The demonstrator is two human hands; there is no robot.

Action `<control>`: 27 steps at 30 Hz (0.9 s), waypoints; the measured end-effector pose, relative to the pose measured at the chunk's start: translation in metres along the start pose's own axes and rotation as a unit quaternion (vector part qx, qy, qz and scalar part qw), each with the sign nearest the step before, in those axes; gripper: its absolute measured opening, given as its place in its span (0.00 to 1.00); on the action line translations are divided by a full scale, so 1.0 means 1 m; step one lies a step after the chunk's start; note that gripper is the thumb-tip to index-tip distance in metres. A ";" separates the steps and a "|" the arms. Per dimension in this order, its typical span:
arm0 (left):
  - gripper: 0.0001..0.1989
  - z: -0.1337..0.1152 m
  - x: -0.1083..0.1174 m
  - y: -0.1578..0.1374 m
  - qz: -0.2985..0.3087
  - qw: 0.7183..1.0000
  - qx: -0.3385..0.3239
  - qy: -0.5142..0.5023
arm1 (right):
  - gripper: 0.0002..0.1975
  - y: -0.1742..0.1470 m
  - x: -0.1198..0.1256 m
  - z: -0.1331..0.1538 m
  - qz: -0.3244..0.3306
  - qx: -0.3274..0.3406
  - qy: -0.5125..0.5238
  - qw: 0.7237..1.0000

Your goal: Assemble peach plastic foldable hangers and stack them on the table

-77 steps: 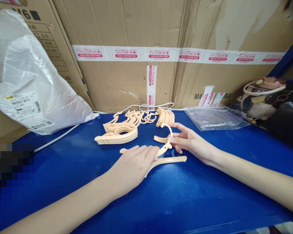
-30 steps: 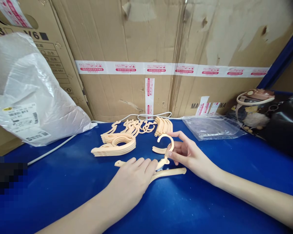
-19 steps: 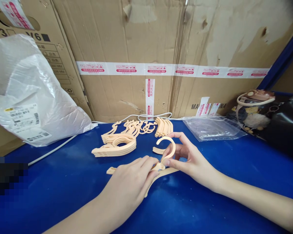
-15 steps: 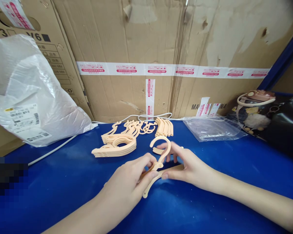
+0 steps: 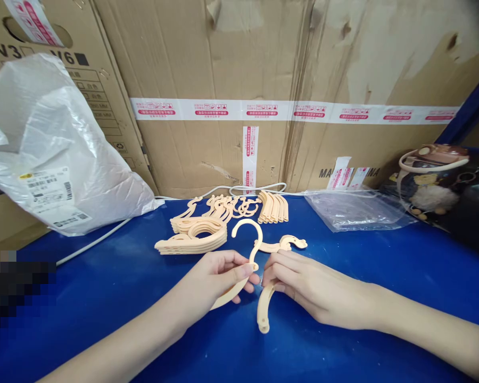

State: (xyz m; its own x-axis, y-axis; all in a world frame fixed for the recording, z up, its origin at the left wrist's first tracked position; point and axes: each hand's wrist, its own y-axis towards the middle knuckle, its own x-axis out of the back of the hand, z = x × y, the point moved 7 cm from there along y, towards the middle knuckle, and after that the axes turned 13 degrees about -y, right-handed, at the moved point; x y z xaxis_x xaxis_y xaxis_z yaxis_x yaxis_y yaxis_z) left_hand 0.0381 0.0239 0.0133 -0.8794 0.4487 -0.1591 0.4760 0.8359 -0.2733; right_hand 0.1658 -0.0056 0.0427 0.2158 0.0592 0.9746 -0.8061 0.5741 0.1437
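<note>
My left hand pinches a cream plastic hanger hook that has an arm piece joined below it; the hook stands up, its curl opening left. Most of that arm is hidden by the fingers. In my right hand is a separate curved hanger arm, its lower end pointing down toward me. A small gap lies between the two hands. Just beyond the right hand, a few loose hanger parts rest on the blue table. A stack of folded hangers lies behind the left hand.
At the back are several loose hooks and a row of hanger arms. A clear plastic bag lies back right, near a bottle. A white parcel bag leans at left against cardboard boxes.
The right hand's hanger arm has moved away from the left hand's piece and turned to point toward me. The hook has shifted left, and the loose parts behind the right hand show more.
</note>
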 end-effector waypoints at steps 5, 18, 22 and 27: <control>0.19 -0.001 0.001 -0.002 -0.012 1.000 0.019 -0.017 | 0.10 -0.004 0.003 -0.004 -0.020 -0.020 0.043 0.999; 0.13 -0.004 0.002 -0.001 -0.010 0.999 0.013 -0.037 | 0.14 -0.004 0.007 -0.013 -0.035 -0.051 -0.053 0.997; 0.17 -0.004 0.000 -0.002 0.000 0.999 0.021 -0.041 | 0.14 -0.006 0.002 -0.011 -0.028 -0.042 -0.109 0.993; 0.17 0.002 -0.001 -0.001 0.011 0.998 0.038 -0.056 | 0.15 -0.005 0.005 -0.009 -0.061 -0.029 -0.172 0.983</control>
State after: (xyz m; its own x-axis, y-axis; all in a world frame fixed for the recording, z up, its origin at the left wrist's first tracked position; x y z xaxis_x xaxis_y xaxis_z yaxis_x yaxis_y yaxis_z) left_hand 0.0384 0.0216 0.0124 -0.8642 0.4250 -0.2693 0.4982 0.7981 -0.3390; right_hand 0.1759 -0.0012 0.0456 0.1022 -0.2862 0.9527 -0.7505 0.6064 0.2627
